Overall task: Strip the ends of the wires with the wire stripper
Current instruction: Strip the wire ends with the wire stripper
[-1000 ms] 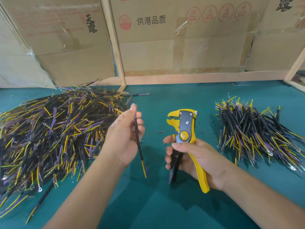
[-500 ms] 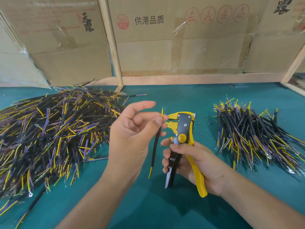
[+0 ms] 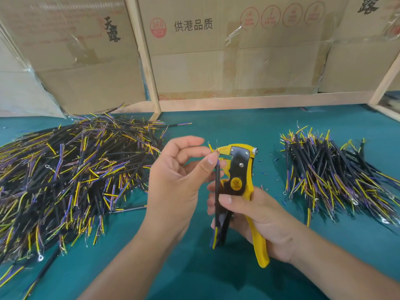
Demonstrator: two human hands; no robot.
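My left hand (image 3: 177,182) pinches a black-sheathed wire (image 3: 217,191) near its top between thumb and fingers. The wire hangs upright, with yellow and purple cores at both ends. Its upper cores sit right at the jaws of the yellow and black wire stripper (image 3: 240,176). My right hand (image 3: 255,215) grips the stripper's handles, jaws pointing up and to the left. The lower yellow handle sticks out below my palm.
A large heap of black wires (image 3: 71,176) with yellow and purple ends covers the green table (image 3: 238,126) on the left. A smaller pile of wires (image 3: 333,174) lies to the right. Small insulation scraps (image 3: 273,167) dot the table. Cardboard boxes (image 3: 227,50) and a wooden frame stand behind.
My left hand has carried the wire rightward, from apart from the stripper to right against its jaws. The right hand kept the stripper nearly still.
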